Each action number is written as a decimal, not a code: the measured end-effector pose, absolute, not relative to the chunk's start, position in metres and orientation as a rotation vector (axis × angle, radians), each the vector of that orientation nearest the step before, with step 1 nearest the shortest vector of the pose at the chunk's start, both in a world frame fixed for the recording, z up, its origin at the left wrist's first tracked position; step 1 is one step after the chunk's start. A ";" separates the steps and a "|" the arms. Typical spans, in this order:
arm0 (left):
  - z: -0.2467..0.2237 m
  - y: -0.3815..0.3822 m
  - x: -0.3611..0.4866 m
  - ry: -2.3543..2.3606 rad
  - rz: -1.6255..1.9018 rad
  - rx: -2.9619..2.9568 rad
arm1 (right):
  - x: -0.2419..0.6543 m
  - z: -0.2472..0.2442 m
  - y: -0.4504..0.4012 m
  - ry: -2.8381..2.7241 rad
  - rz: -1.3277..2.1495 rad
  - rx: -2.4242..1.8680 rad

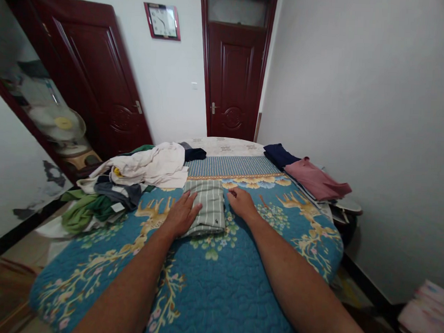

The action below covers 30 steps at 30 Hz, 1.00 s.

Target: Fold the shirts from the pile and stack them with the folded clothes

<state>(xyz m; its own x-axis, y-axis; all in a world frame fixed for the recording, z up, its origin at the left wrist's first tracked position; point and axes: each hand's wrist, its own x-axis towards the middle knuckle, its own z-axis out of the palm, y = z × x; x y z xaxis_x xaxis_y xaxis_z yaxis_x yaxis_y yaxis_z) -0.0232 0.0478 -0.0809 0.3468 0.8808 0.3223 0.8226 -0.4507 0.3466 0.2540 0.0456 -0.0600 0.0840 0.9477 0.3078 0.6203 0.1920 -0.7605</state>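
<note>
- My left hand (183, 215) rests, fingers spread, on the folded striped garment (211, 203), frame centre
- My right hand (241, 202) curls beside it; whether pinching, I cannot tell
- Seemingly smoothing; lifting would need both hands

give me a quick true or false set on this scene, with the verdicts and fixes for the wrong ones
1. The left hand rests on the striped garment. True.
2. The right hand is gripping the pink garment. False: it is beside the right edge of the striped garment, apart from the pink garment.
3. A clock hangs on the wall, to the left of the closed door straight ahead. True.
4. The white cloth lies to the right of the striped garment. False: it lies to the left, on the heap of clothes.
5. The cover is mostly blue, with deer and flowers on it. True.
</note>
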 end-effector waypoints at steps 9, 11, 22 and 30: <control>-0.081 0.046 -0.022 1.668 0.705 2.350 | 0.214 -0.059 0.026 -1.517 0.927 -1.458; -0.079 0.044 -0.021 1.661 0.713 2.329 | 0.200 -0.065 0.022 -1.455 0.900 -1.359; -0.060 0.039 -0.026 1.702 1.075 2.142 | 0.220 -0.051 0.032 -1.168 1.503 -1.170; -0.034 0.025 -0.021 1.643 0.814 1.972 | 0.269 -0.036 0.033 -1.453 1.767 -1.080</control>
